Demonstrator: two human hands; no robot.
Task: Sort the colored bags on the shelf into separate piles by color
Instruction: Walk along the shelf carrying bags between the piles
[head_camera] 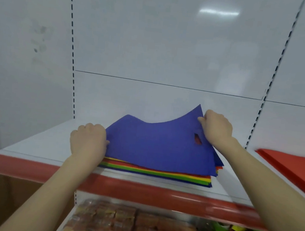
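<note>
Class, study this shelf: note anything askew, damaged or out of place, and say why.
The top blue fabric bag sits askew: its far right corner is lifted and bowed, pinched by the right hand, while the left hand grips its left edge. Dark smudges mark the white wall panel.

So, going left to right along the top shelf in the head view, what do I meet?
First the left hand gripping the bag's left edge → blue bag → right hand pinching its right side → red pile at the far right.
</note>
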